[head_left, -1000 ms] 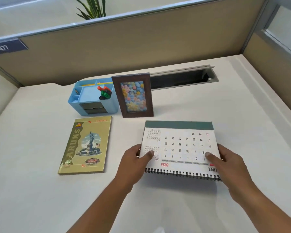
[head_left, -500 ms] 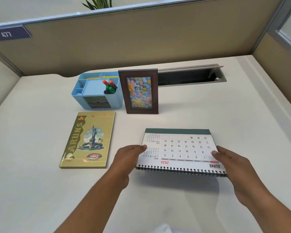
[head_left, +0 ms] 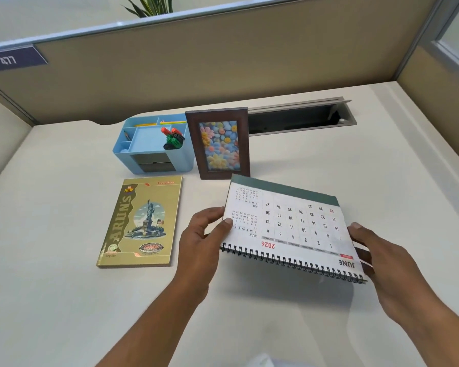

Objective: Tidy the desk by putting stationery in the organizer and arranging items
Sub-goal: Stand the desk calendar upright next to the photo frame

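A spiral-bound desk calendar [head_left: 289, 223], showing June 2026 upside down to me, is held above the desk and tilted. My left hand [head_left: 204, 234] grips its left edge and my right hand [head_left: 368, 252] grips its right edge. Behind it a blue organizer [head_left: 149, 157] stands at the back of the desk with red, green and black markers [head_left: 172, 139] and yellow items in its compartments. A brown photo frame [head_left: 220, 144] with a flower picture stands upright beside the organizer. A gold notebook [head_left: 141, 221] lies flat to the left of my left hand.
An open cable slot [head_left: 297, 120] runs along the desk behind the frame. Beige partition walls [head_left: 223, 64] close the desk at the back and on the right. A plant [head_left: 149, 6] rises behind the partition.
Both hands have lifted the calendar off the desk and tilted it, its right end now lower and nearer to me. The camera has also moved closer.
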Available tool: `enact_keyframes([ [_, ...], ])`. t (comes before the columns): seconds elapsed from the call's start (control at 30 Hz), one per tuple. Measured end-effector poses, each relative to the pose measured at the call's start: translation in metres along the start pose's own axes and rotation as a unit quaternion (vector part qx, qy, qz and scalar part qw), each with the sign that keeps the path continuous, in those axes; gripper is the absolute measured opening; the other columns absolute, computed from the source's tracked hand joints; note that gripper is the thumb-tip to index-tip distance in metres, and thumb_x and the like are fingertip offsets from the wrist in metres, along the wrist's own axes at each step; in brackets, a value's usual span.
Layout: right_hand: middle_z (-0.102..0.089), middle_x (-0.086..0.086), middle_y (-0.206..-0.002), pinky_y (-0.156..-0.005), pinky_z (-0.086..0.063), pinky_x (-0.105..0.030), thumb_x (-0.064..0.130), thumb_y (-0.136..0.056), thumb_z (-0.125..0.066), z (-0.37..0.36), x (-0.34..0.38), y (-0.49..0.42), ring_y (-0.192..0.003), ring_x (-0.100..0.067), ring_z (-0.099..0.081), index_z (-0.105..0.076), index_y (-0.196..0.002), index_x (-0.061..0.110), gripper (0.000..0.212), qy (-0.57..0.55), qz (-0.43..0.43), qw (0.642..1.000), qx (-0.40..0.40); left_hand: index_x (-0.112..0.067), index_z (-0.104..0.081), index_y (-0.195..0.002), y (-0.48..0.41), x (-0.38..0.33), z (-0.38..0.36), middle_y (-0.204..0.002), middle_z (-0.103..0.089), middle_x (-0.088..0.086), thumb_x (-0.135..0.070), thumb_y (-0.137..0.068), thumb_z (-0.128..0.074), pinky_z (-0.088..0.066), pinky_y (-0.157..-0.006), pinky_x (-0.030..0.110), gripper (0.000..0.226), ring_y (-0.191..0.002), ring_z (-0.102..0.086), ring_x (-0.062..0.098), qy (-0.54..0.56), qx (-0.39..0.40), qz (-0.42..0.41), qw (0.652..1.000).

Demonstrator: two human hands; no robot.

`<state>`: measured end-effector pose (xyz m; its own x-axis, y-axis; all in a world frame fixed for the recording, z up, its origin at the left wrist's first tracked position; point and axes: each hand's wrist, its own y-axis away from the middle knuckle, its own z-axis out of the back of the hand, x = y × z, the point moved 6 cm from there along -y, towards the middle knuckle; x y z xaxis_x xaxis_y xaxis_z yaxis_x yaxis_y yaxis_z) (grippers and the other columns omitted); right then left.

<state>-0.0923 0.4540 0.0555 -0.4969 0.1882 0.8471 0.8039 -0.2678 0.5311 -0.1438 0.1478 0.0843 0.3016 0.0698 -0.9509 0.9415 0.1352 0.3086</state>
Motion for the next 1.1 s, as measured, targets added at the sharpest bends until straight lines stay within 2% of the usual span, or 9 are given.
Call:
enact_keyframes([
  [0.13,-0.077,0.000,-0.103,-0.081,-0.047,-0.036,0.040,-0.094,-0.058,-0.006,-0.004,0.005,-0.084,-0.012,-0.074,-0.079,-0.097,0.019,0.030,-0.021,-0.007,1.000,0.020,-0.030,-0.067,-0.119,0.009,-0.002,-0.012,-0.117,-0.071,-0.010,-0.016,-0.093,-0.063,-0.052,-0.084,0.023,0.030,-0.108,-0.066,0.013,0.027,0.011,-0.033,0.999],
  [0.27,-0.076,-0.004,-0.108,-0.083,-0.049,-0.041,0.037,-0.095,-0.056,-0.008,-0.005,0.012,-0.097,-0.023,-0.073,-0.076,-0.108,0.020,0.029,-0.030,0.017,0.999,0.024,-0.038,-0.065,-0.119,0.012,-0.008,-0.013,-0.118,-0.070,-0.013,-0.043,-0.084,-0.067,-0.051,-0.092,0.030,0.035,-0.113,-0.063,0.014,-0.010,-0.002,-0.068,0.998],
  [0.43,-0.074,0.007,-0.114,-0.104,-0.043,-0.040,0.042,-0.080,-0.068,-0.006,0.018,0.018,-0.111,-0.013,-0.067,-0.069,-0.120,0.022,0.044,-0.033,0.110,0.993,-0.012,-0.023,-0.074,-0.106,0.014,-0.021,-0.014,-0.108,-0.074,-0.011,-0.042,-0.088,-0.058,-0.050,-0.084,0.019,0.030,-0.104,-0.067,0.007,-0.026,0.019,-0.109,0.994],
  [0.53,-0.074,0.007,-0.114,-0.095,-0.051,-0.030,0.049,-0.075,-0.070,-0.005,0.035,0.022,-0.107,-0.011,-0.068,-0.071,-0.116,0.025,0.048,-0.006,0.182,0.983,-0.014,-0.022,-0.074,-0.102,0.016,-0.023,-0.015,-0.103,-0.075,-0.006,-0.040,-0.088,-0.059,-0.054,-0.078,0.026,0.028,-0.099,-0.070,0.013,-0.002,0.024,-0.104,0.994],
  [0.63,-0.076,0.001,-0.108,-0.077,-0.057,-0.022,0.047,-0.078,-0.068,-0.005,0.045,0.022,-0.097,-0.014,-0.071,-0.072,-0.114,0.024,0.042,-0.030,0.220,0.975,0.018,-0.023,-0.064,-0.115,0.018,-0.029,-0.016,-0.107,-0.073,-0.002,-0.045,-0.082,-0.064,-0.059,-0.070,0.031,0.040,-0.097,-0.071,0.018,0.065,0.040,-0.098,0.992],
  [0.73,-0.074,0.000,-0.102,-0.082,-0.054,-0.026,0.041,-0.084,-0.063,-0.006,0.052,0.022,-0.094,-0.018,-0.068,-0.069,-0.116,0.023,0.037,-0.047,0.251,0.967,0.017,-0.025,-0.056,-0.123,0.019,-0.038,-0.016,-0.094,-0.070,-0.007,-0.042,-0.081,-0.064,-0.057,-0.066,0.022,0.045,-0.087,-0.071,0.010,0.094,0.052,-0.125,0.986],
  [0.83,-0.073,0.000,-0.101,-0.082,-0.053,-0.024,0.042,-0.085,-0.066,-0.009,0.056,0.023,-0.095,-0.018,-0.066,-0.065,-0.112,0.023,0.033,-0.079,0.272,0.959,0.019,-0.025,-0.054,-0.124,0.017,-0.049,-0.016,-0.096,-0.070,-0.002,-0.023,-0.087,-0.062,-0.055,-0.077,0.020,0.038,-0.095,-0.068,0.011,0.088,0.059,-0.162,0.981],
  [0.97,-0.077,0.006,-0.096,-0.065,-0.057,-0.018,0.022,-0.078,-0.067,-0.006,0.057,0.019,-0.086,-0.007,-0.073,-0.053,-0.112,0.030,0.037,-0.076,0.277,0.958,-0.016,-0.020,-0.058,-0.110,0.009,-0.055,-0.014,-0.092,-0.072,-0.003,-0.015,-0.080,-0.072,-0.056,-0.076,0.022,0.033,-0.093,-0.067,0.013,0.044,0.041,-0.169,0.984],
  [1.1,-0.078,0.008,-0.091,-0.068,-0.058,-0.018,0.010,-0.083,-0.066,0.001,0.057,0.011,-0.084,-0.006,-0.073,-0.050,-0.105,0.030,0.034,-0.068,0.277,0.957,-0.051,-0.018,-0.064,-0.094,0.002,-0.053,-0.015,-0.086,-0.074,0.001,-0.005,-0.083,-0.071,-0.057,-0.072,0.023,0.019,-0.085,-0.068,0.014,-0.004,0.019,-0.169,0.985],
])
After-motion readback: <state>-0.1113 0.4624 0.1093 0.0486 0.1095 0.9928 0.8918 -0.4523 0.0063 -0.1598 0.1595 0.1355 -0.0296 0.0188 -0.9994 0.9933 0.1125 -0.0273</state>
